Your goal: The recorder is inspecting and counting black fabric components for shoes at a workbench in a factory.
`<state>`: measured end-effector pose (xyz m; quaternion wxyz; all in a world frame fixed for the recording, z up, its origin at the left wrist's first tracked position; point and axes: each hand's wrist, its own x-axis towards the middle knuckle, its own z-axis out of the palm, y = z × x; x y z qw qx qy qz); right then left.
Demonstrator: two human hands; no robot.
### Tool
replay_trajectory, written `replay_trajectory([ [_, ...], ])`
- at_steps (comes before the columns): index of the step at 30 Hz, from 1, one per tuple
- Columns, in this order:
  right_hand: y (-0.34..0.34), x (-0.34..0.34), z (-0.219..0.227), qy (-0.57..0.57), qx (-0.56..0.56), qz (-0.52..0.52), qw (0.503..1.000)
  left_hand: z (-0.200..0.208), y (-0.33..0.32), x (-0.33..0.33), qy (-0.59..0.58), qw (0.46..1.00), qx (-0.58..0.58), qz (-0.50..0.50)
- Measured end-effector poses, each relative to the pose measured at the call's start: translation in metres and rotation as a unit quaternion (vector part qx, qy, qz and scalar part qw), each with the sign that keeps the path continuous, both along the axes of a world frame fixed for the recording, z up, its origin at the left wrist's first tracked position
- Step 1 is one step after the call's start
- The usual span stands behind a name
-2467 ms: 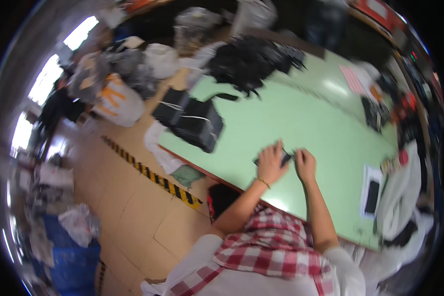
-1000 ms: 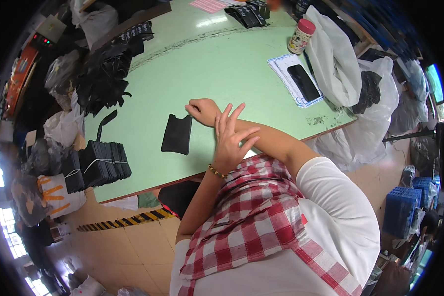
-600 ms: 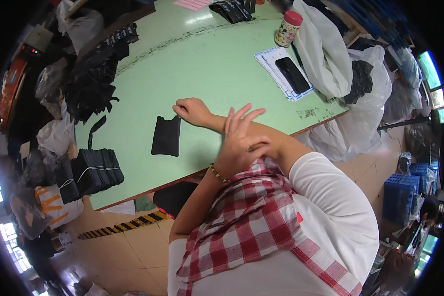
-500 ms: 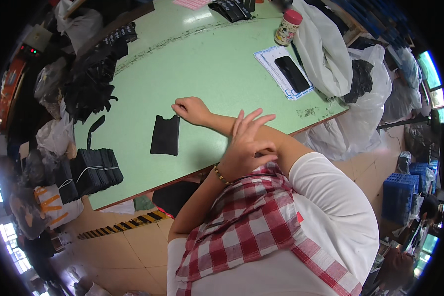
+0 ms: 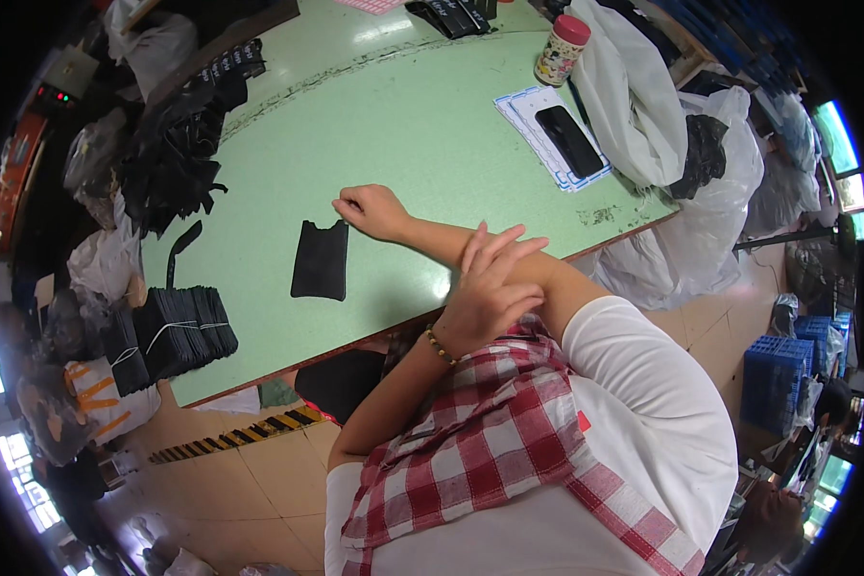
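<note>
One-handed, met the black pouch (image 5: 321, 259) on the tabletop (image 5: 432, 125) with the right hand (image 5: 372, 210), grip loosely curled and empty, with the left hand (image 5: 488, 289) splayed open on the forearm; likely needed a flatter, firmer press.

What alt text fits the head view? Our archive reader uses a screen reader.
A person in a red checked apron rests the right hand in a loose fist beside a flat black pouch on a green table, while the left hand lies open on the right forearm. Bundled black pouches, a phone and a jar sit around.

pale green laminate counter (image 5: 422, 125), flat black fabric pouch (image 5: 321, 259), red-white checked apron (image 5: 490, 451), red-lidded jar (image 5: 561, 50), yellow-black striped floor tape (image 5: 235, 437)
</note>
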<state>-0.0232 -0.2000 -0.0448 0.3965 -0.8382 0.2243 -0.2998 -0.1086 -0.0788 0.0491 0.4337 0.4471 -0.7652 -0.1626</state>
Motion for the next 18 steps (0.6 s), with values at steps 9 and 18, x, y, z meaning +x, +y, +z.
replay_trajectory([
  [9,-0.001,-0.001,0.002,-0.045,-0.01,-0.016,0.999,0.01,-0.004,0.043,0.107,0.98,0.0,0.166],
  [18,-0.003,-0.002,0.001,0.074,0.116,0.022,0.99,0.012,0.003,0.051,0.12,0.952,-0.016,0.28],
])
